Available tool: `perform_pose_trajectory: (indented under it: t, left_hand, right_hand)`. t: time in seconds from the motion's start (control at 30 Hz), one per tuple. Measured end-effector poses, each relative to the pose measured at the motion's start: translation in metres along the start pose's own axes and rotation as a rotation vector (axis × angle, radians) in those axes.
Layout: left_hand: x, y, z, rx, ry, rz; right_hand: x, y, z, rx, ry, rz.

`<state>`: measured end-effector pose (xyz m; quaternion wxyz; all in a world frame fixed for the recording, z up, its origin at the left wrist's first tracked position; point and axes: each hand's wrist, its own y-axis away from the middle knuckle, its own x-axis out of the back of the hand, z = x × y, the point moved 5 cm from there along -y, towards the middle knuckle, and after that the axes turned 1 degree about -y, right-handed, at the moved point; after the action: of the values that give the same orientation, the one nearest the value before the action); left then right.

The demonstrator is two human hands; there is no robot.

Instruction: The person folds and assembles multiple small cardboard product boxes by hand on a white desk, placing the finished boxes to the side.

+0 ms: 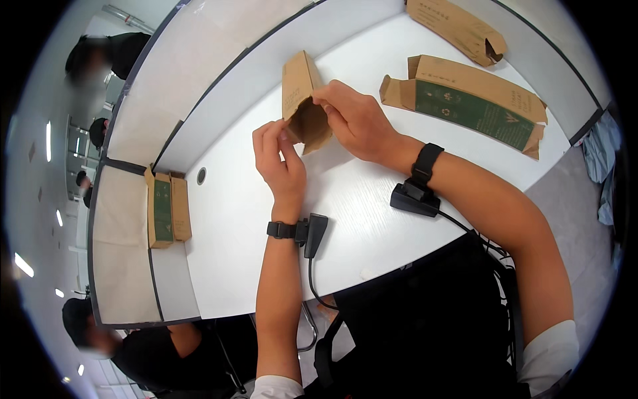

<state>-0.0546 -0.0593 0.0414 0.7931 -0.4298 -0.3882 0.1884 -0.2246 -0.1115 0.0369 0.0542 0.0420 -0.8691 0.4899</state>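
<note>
An upended-looking brown cardboard box (300,81) lies tilted on the white desk, its open end facing me and its dark inside showing. My left hand (278,159) pinches the left edge of that opening between thumb and fingers. On the opposite side, my right hand (359,123) grips the upper right edge with its fingers curled in. The rim of the opening looks uneven, with a flap hanging at the bottom.
To the right lies a brown and green carton (475,110) with opened end flaps. Behind it is another brown carton (458,30) with a torn end. More cartons (161,209) stand at the left partition. Cables trail from both wrist devices. A person (143,346) sits beyond the partition.
</note>
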Motion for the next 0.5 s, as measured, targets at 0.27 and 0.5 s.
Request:
perform_pose_trajectory:
  t: [0.27, 0.5]
  left_hand:
    - [0.016, 0.0, -0.011, 0.065, 0.113, -0.05]
    - [-0.011, 0.002, 0.011, -0.012, 0.139, -0.107]
  right_hand:
    - [-0.017, -0.006, 0.002, -0.023, -0.039, -0.068]
    - [0.024, 0.003, -0.001, -0.049, 0.003, -0.271]
